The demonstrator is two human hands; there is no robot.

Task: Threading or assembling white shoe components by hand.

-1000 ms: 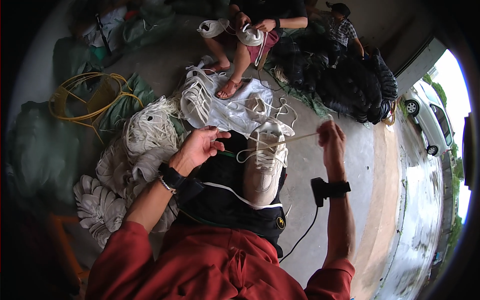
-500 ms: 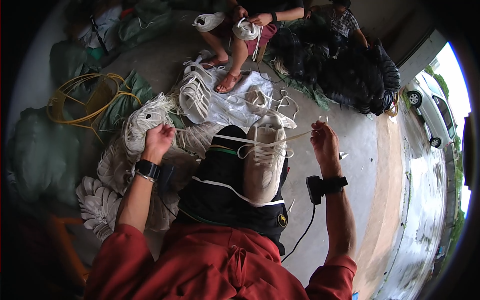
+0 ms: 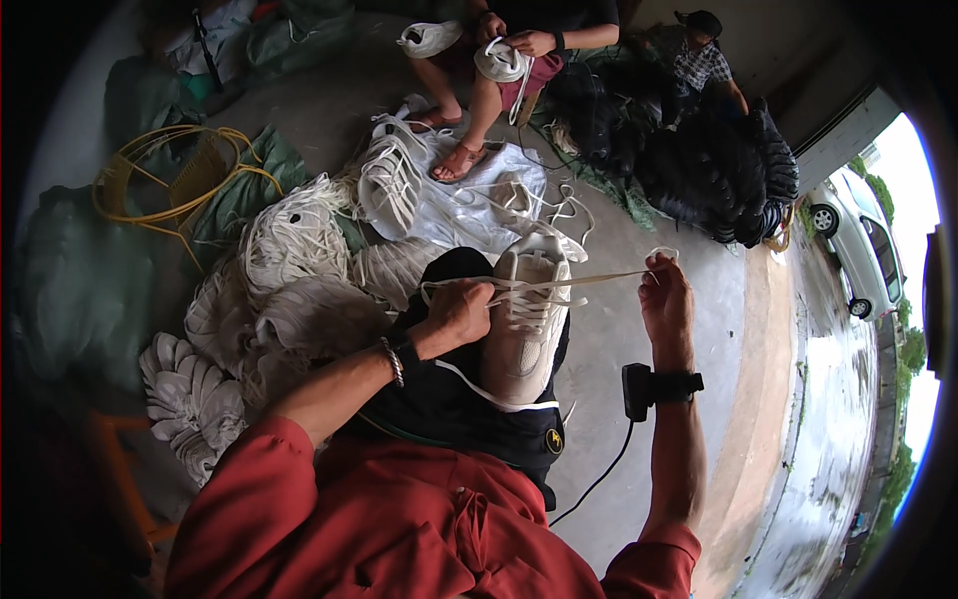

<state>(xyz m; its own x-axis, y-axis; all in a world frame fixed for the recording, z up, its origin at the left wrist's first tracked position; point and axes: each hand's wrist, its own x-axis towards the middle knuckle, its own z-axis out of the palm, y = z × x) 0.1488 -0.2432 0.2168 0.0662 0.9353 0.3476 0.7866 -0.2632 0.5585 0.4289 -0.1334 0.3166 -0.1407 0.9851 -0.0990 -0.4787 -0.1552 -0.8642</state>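
A cream sneaker point(image 3: 519, 361) lies on the black cloth point(image 3: 469, 424) over my lap, toe pointing toward me. My left hand point(image 3: 459, 317) is closed beside the shoe's left edge, gripping the lace close to the eyelets. Out to the right, my right hand point(image 3: 667, 292) pinches the other end of the shoelace point(image 3: 604, 279), drawn nearly straight across the shoe's throat. Loose loops of lace lie over the laced front. Exactly which strand sits inside my left fingers is hidden.
Piles of white shoes point(image 3: 294, 245) lie to the left, beside a yellow wire frame point(image 3: 185, 190). Ahead, a co-worker's hands point(image 3: 529, 43) handle a white shoe. Black shoes point(image 3: 689, 165) are heaped at far right, near another person. A car point(image 3: 863, 240) stands outside.
My left hand has come in from the far left to the shoe's side, now gripping lace near the eyelets. My right hand has shifted slightly right, still holding its lace end.
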